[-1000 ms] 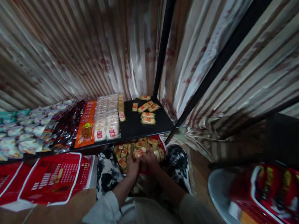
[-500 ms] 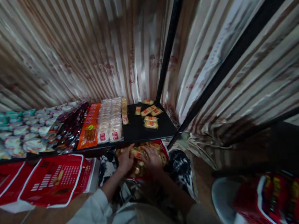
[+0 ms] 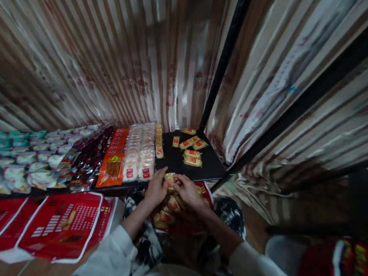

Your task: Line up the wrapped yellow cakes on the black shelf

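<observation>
In front of you, the black shelf (image 3: 202,162) carries rows of white snack packs (image 3: 140,152) and a few loose yellow packets (image 3: 192,154). Below its edge, the red box (image 3: 204,187) of yellow packets rests on your lap. Your left hand (image 3: 156,187) and right hand (image 3: 188,191) together pinch one small packet (image 3: 169,180), fingers curled closed around it.

We hold one small yellow snack packet (image 3: 169,180) between both hands, just at the front edge of the black shelf (image 3: 176,162); more of the same yellow, red-labelled packets (image 3: 166,211) lie heaped in the red basket (image 3: 207,189) on our lap, just below.
</observation>
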Motion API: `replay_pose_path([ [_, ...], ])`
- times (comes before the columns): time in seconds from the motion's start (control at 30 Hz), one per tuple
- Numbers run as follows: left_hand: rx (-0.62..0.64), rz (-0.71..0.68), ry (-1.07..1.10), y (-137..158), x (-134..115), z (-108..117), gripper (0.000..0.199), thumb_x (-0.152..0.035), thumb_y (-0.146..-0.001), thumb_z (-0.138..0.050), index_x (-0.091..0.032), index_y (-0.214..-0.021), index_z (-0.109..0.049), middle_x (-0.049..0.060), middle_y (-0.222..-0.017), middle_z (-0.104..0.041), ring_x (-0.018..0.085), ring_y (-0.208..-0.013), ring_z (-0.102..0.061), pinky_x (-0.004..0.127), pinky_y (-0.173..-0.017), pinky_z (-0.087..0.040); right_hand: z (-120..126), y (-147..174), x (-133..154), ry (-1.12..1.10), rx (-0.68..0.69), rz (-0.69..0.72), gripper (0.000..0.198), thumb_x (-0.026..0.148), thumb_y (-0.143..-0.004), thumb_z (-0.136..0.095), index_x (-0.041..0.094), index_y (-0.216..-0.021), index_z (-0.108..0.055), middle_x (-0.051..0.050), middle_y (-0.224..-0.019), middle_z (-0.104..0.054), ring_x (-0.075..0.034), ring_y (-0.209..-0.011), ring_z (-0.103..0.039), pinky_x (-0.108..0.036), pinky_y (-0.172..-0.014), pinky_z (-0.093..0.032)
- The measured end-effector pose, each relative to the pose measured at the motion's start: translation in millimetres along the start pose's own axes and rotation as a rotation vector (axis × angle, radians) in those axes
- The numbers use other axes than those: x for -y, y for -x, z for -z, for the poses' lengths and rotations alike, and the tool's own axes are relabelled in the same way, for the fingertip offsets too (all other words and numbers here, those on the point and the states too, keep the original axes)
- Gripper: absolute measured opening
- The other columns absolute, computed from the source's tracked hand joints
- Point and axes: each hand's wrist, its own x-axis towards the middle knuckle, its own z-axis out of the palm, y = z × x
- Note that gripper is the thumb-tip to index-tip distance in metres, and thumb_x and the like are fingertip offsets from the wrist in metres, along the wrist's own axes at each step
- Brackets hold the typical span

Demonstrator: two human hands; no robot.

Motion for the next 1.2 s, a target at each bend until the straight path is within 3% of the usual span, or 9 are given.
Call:
replay_pose_path([
  [0.13, -0.238, 0.053, 0.07, -2, 0, -8, 0.048, -0.023, -0.087, -0.043, -0.013, -0.134, -0.04, 0.016, -0.132, -0.049, 0.02, -0.103, -0.059, 0.04, -0.092, -0.05, -7, -30, 2, -0.057, -0.081, -0.021, 0.023, 0.031, -0.078, -0.058, 0.018, -0.096, -0.066, -0.004, -0.084, -0.066, -0.015, -0.07, -0.06, -0.027, -0.068, -0.05],
  [0.27, -0.306, 0.045, 0.099, -4, 12, -25, 0.038, -0.027, -0.09, -0.038, -0.014, -0.123, -0.052, 0.016, -0.126, -0.056, 0.023, -0.118, -0.053, 0.043, -0.104, -0.042, -19, -61, 5, 0.017, -0.132, -0.059, 0.024, 0.029, -0.078, -0.058, 0.018, -0.097, -0.066, -0.003, -0.082, -0.065, -0.014, -0.066, -0.059, -0.026, -0.064, -0.048],
  [0.47, -0.337, 0.121, 0.234, -18, 39, -52, 0.045, -0.036, -0.092, -0.033, -0.014, -0.128, -0.05, 0.015, -0.137, -0.051, 0.022, -0.133, -0.042, 0.045, -0.114, -0.031, -37, -97, 5, 0.172, -0.145, -0.066, 0.026, 0.031, -0.081, -0.056, 0.016, -0.101, -0.065, -0.005, -0.085, -0.066, -0.016, -0.07, -0.061, -0.027, -0.066, -0.048],
  [0.63, -0.335, 0.161, 0.293, -32, 46, -66, 0.049, -0.04, -0.092, -0.032, -0.015, -0.133, -0.045, 0.013, -0.144, -0.044, 0.022, -0.139, -0.032, 0.045, -0.117, -0.024, -45, -113, 0, 0.238, -0.156, -0.069, 0.031, 0.032, -0.083, -0.055, 0.016, -0.108, -0.064, -0.008, -0.094, -0.067, -0.018, -0.08, -0.062, -0.028, -0.073, -0.049],
  [0.8, -0.269, 0.262, 0.348, -44, 44, -63, 0.054, -0.035, -0.092, -0.031, -0.009, -0.14, -0.036, 0.015, -0.15, -0.034, 0.02, -0.141, -0.027, 0.039, -0.119, -0.019, -48, -119, -1, 0.251, -0.14, -0.061, 0.033, 0.032, -0.084, -0.053, 0.016, -0.111, -0.064, -0.008, -0.096, -0.066, -0.02, -0.085, -0.062, -0.031, -0.077, -0.049],
  [0.93, -0.227, 0.292, 0.376, -47, 40, -58, 0.052, -0.031, -0.093, -0.03, -0.012, -0.141, -0.036, 0.012, -0.15, -0.035, 0.017, -0.142, -0.026, 0.038, -0.119, -0.017, -50, -120, -4, 0.234, -0.142, -0.048, 0.036, 0.034, -0.084, -0.051, 0.016, -0.113, -0.062, -0.009, -0.098, -0.065, -0.02, -0.084, -0.061, -0.032, -0.078, -0.049],
  [1.2, -0.23, 0.274, 0.356, -43, 32, -53, 0.051, -0.03, -0.093, -0.03, -0.011, -0.14, -0.037, 0.013, -0.151, -0.034, 0.019, -0.142, -0.025, 0.039, -0.12, -0.016, -54, -121, -9, 0.105, -0.155, -0.011, 0.041, 0.032, -0.082, -0.052, 0.017, -0.12, -0.057, -0.009, -0.104, -0.063, -0.019, -0.086, -0.06, -0.033, -0.08, -0.05],
])
